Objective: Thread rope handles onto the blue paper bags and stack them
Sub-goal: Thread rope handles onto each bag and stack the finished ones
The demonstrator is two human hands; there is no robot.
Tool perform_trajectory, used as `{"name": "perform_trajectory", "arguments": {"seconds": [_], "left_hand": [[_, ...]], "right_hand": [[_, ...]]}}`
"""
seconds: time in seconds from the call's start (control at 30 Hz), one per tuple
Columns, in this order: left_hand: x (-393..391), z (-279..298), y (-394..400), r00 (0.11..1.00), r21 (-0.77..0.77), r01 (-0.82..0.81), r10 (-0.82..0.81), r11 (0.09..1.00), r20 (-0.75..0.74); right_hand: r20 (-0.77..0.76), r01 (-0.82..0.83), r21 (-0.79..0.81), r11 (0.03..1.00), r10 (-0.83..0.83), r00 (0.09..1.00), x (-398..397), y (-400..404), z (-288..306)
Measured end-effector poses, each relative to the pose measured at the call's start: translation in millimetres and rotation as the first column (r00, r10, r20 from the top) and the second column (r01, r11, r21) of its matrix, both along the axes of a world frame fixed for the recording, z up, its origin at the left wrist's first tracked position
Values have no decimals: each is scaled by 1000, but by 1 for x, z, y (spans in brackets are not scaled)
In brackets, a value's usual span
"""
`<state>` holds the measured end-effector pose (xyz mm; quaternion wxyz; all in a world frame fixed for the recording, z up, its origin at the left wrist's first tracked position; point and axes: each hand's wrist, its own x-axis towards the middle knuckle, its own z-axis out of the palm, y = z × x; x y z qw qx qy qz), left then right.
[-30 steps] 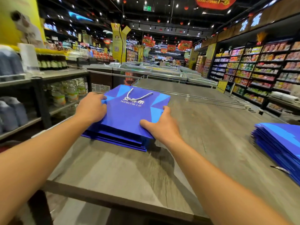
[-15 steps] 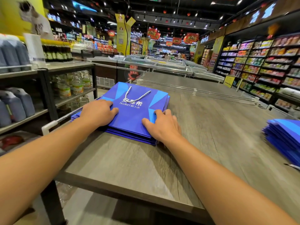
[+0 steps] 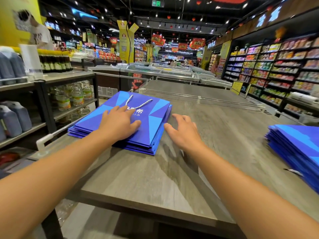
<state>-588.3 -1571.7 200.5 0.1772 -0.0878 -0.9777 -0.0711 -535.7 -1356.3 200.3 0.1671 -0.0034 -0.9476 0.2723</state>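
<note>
A stack of flat blue paper bags (image 3: pixel 151 125) lies at the left of the grey table (image 3: pixel 172 178). The top bag has a white rope handle (image 3: pixel 138 103) lying across its upper part. My left hand (image 3: pixel 119 123) rests flat on the top bag, fingers spread over its white lettering. My right hand (image 3: pixel 183 130) is just right of the stack, over the table, fingers loosely spread and holding nothing. A second pile of blue bags (image 3: pixel 298 149) lies at the table's right edge.
Shelves with bottles and jugs (image 3: pixel 72 95) stand close on the left. Chest freezers (image 3: pixel 155 71) lie behind the table and snack shelves (image 3: pixel 276 69) line the right wall. A person (image 3: pixel 38 33) stands at far left.
My left hand slid from the stack's left edge onto the top bag's middle. My right hand came off the stack's right side and now sits beside it.
</note>
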Motion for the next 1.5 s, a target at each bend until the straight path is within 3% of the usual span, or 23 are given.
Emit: {"name": "perform_trajectory", "arguments": {"seconds": [0.33,0.5,0.6,0.7,0.8,0.9,0.97,1.07,1.17,1.33,1.5], "left_hand": [[47,-5,164,967,5,254,-254,967,33],[66,-14,240,922,12,386,-386,922,19],[75,-19,274,888,64,455,-458,888,44],[82,-23,296,853,147,511,-521,847,31],[89,-23,309,837,281,521,-546,806,14],[92,-19,316,861,492,414,-505,766,61],[90,-13,318,852,711,259,-501,654,150],[94,-1,315,826,946,27,-540,324,162],[101,12,303,809,975,-27,-568,220,151],[115,31,278,801,993,8,-595,118,65],[111,52,244,885,985,-31,-462,-169,-52]], "right_hand": [[-17,259,310,915,-267,964,82,149,12],[-26,472,465,749,-521,853,126,236,10],[101,520,467,715,-628,772,147,272,2],[146,459,526,716,-608,780,160,280,-12],[25,381,586,716,-485,874,171,270,-17],[-76,341,603,721,-374,924,184,259,-20],[-134,317,578,752,-295,946,191,256,-25],[-333,282,564,776,-98,938,198,256,-38],[-458,257,537,803,22,889,200,259,-47],[-434,244,441,864,-32,900,205,254,-31],[-504,324,318,891,-130,854,193,235,-7]]}}
